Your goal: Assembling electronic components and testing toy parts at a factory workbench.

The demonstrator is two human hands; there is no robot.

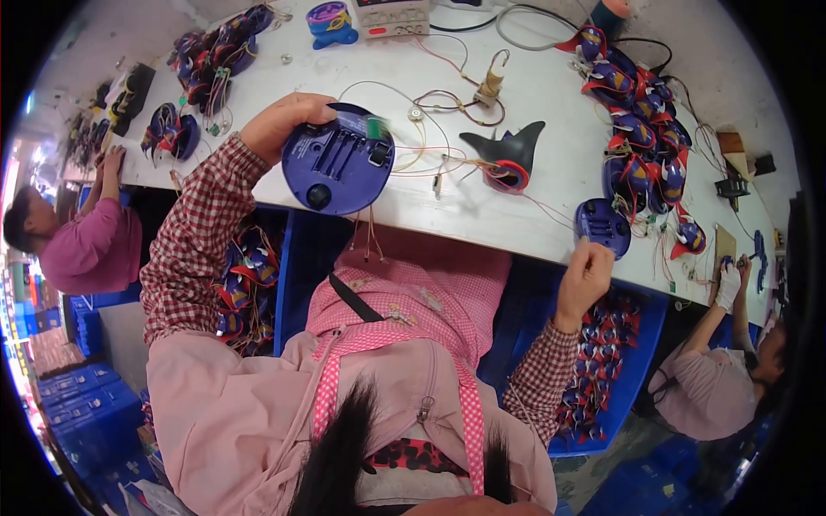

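Observation:
My left hand [288, 125] grips the upper left edge of a round dark-blue plastic base [323, 163], lifted above the table. The base has battery slots, a round black knob and a green part, blurred, at its upper right. Thin wires run from it toward a black winged piece [523, 142] with a red ring [506, 176], lying on the table. At the table's front edge, my right hand [587, 279] is closed, thumb and fingers pinched at the near rim of a second blue battery base [602, 225]. Its fingertips are partly hidden.
Red-and-blue wired assemblies [637, 129] pile up at right, others [215, 60] at back left. A metal stand with a coiled cable [490, 86], a power supply [391, 17] and a blue tape dispenser [330, 24] stand behind. Blue bins [632, 378] sit below. Two people work at either side.

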